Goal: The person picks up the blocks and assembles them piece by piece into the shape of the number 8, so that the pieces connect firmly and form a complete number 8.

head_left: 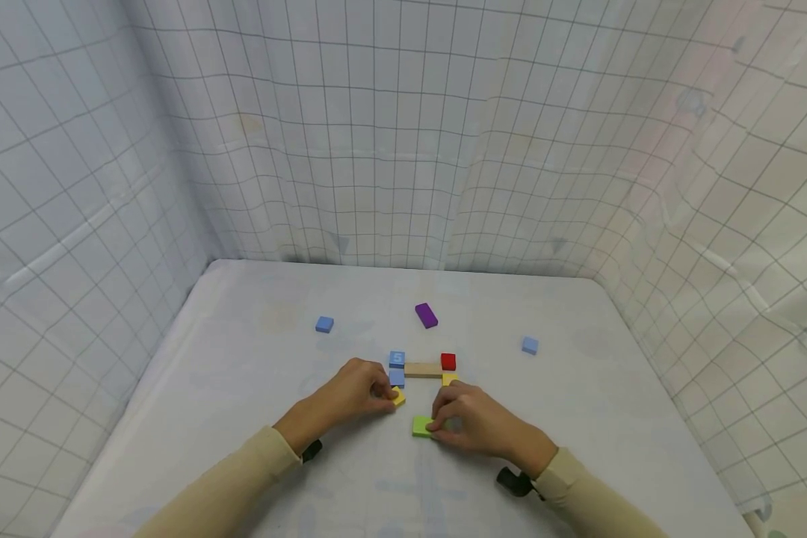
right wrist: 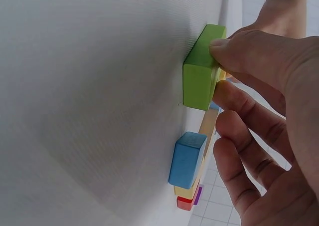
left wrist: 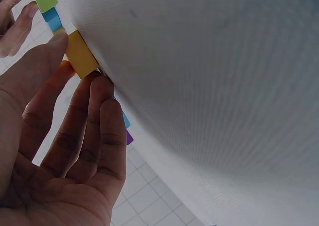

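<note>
My left hand (head_left: 359, 390) pinches a yellow block (left wrist: 82, 55) between thumb and fingers, low over the tabletop. To its right, my right hand (head_left: 477, 422) grips a lime green block (right wrist: 204, 71) with the thumb on its face. Just beyond the hands, a plain wooden strip (head_left: 422, 370) lies between two short columns. On the left are a blue block with a raised 5 (head_left: 397, 359) and a plain blue block (head_left: 396, 378). A red block (head_left: 448, 362) and a second yellow block (head_left: 449, 379) form the right one. Another blue block (right wrist: 187, 159) stands near my right fingers, mostly hidden in the head view.
Farther back on the white-covered table (head_left: 262, 299) lie a purple block (head_left: 427, 315) and a loose blue block (head_left: 324, 324). One more blue block (head_left: 530, 345) sits off to the right. Grid-patterned curtains (head_left: 403, 134) enclose the table at the back and sides.
</note>
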The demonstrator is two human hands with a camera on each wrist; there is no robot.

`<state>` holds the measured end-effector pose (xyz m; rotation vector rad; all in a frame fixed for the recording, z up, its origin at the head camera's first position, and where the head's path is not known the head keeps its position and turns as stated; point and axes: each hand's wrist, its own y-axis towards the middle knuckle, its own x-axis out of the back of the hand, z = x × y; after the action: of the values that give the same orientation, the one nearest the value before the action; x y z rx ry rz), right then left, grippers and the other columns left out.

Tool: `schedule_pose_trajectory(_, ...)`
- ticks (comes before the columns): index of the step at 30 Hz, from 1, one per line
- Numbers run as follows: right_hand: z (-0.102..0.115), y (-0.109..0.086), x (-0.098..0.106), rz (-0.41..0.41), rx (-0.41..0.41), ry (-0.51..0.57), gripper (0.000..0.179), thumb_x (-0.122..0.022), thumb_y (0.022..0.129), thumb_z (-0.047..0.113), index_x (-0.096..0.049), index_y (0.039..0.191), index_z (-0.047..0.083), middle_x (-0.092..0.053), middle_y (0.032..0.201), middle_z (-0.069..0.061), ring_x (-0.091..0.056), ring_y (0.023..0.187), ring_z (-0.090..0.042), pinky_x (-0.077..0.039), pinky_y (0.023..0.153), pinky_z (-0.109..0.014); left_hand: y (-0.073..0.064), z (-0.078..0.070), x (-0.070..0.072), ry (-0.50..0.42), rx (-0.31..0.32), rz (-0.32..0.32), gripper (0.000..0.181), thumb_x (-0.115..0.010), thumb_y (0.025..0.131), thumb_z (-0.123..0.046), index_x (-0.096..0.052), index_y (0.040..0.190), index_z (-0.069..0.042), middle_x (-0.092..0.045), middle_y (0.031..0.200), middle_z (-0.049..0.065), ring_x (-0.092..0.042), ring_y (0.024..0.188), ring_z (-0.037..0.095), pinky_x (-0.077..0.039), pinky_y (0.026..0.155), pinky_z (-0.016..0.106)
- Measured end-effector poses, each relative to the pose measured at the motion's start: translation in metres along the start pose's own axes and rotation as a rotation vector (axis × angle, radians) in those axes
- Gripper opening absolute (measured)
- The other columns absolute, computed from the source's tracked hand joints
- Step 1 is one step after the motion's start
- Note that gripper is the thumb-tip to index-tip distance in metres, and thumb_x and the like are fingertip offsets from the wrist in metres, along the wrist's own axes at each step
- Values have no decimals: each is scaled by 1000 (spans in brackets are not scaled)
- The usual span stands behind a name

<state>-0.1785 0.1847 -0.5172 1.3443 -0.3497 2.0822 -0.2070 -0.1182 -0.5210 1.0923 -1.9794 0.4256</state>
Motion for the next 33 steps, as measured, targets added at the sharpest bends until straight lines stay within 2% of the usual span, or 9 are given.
schedule_pose_trajectory(10, 1, 5, -2, -3, -15, -20, 9, -95, 101, 22, -95, 110, 22, -79, 111, 10, -65, 104, -1, -62, 96, -25, -1, -3, 1, -4, 10, 1, 11, -100, 93, -13, -92, 98, -9, -82, 94, -3, -67, 84, 4, -56, 77, 18)
schedule_pose_trajectory(23, -3, 11, -7, -62, -10, -16, 10, -96, 99, 17, -95, 108, 20, -80, 111, 8, -66, 108, -7, -63, 95, -25, -1, -4, 1, 5, 0, -3, 10, -100, 93, -13, -92, 98, -8, -82, 94, -2, -67, 83, 8, -55, 76, 19)
schedule_pose_trajectory(33, -4, 15, -6, -64, -16, -39, 10, -97, 99, 18, -95, 108, 19, -81, 113, 7, -70, 111, -9, -66, 100, -30, 0, -2, 0, 20, 4, 5, 10, -100, 94, -15, -92, 97, -10, -82, 95, -2, -67, 84, 7, -57, 78, 19)
